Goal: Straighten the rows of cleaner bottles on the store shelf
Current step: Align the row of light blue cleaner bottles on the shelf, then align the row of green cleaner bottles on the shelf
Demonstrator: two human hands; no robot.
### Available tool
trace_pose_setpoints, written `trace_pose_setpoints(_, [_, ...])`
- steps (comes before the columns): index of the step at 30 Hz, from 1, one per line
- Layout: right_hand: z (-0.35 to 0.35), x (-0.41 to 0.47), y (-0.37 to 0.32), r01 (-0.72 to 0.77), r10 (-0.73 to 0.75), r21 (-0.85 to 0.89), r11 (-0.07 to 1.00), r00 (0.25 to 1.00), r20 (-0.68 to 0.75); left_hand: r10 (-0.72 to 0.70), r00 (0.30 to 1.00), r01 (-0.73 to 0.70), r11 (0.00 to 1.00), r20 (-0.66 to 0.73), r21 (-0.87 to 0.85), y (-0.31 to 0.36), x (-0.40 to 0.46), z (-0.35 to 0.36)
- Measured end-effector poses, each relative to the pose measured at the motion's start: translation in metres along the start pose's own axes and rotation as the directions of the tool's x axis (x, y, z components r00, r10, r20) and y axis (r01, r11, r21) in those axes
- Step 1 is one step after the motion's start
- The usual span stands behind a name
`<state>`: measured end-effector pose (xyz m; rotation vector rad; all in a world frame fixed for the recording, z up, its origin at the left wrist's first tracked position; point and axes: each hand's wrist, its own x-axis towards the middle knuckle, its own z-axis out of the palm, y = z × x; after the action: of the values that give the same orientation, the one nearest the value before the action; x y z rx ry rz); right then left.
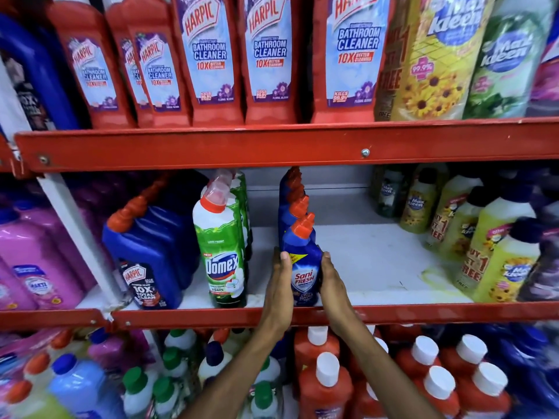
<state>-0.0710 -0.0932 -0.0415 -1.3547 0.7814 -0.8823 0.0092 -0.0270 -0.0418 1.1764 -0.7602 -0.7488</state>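
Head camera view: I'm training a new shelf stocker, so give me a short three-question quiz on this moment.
1. True or false: both hands press the sides of the front Sani Fresh bottle.
2. Which bottle stands directly left of it? A) Domex bottle B) Max Kleen C) pink jug
3. Fill in: the bare shelf board lies to the bottle's ____.

Key: 1 true, left hand and right hand flank it; 2 A; 3 right.

"Sani Fresh" on blue bottle (303,267)
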Motion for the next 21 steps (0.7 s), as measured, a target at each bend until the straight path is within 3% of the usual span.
trace_pose_setpoints(6, [0.001,-0.001,-0.001,0.011,-0.011,0.004,1.000,0.999,-0.032,-0.001,1.000,0.001,1.000,0.003,0.029,-0.002,0.000,0.000])
trace_pose_setpoints(9, [0.004,-0.010,-0.003,0.133,-0.123,0.051,0.990,0.977,-0.172,0.050,0.999,-0.048,0.985,-0.009,0.167,0.002,-0.006,-0.007])
trace_pose_setpoints(11, [0.009,-0.030,-0.009,0.301,-0.274,0.011,0.953,0.881,-0.385,0.138,0.985,-0.106,0.960,-0.106,0.260,0.007,-0.019,-0.017])
trace_pose_setpoints(13, [0.019,-0.051,-0.017,0.461,-0.419,-0.065,0.885,0.727,-0.545,0.289,0.943,-0.226,0.919,-0.163,0.324,0.012,-0.038,-0.035])
trace_pose_setpoints(15, [0.035,-0.066,-0.017,0.556,-0.531,-0.130,0.821,0.660,-0.532,0.459,0.868,-0.362,0.847,-0.190,0.390,0.016,-0.056,-0.057])
trace_pose_setpoints(17, [0.059,-0.073,-0.013,0.574,-0.574,-0.135,0.808,0.714,-0.402,0.608,0.762,-0.463,0.753,-0.224,0.467,0.021,-0.066,-0.079])
trace_pose_setpoints(19, [0.084,-0.073,-0.005,0.519,-0.530,-0.111,0.847,0.817,-0.227,0.699,0.666,-0.521,0.686,-0.260,0.508,0.029,-0.067,-0.096])
trace_pose_setpoints(21, [0.105,-0.067,0.001,0.405,-0.416,-0.114,0.907,0.904,-0.097,0.680,0.671,-0.496,0.708,-0.295,0.503,0.033,-0.060,-0.109])
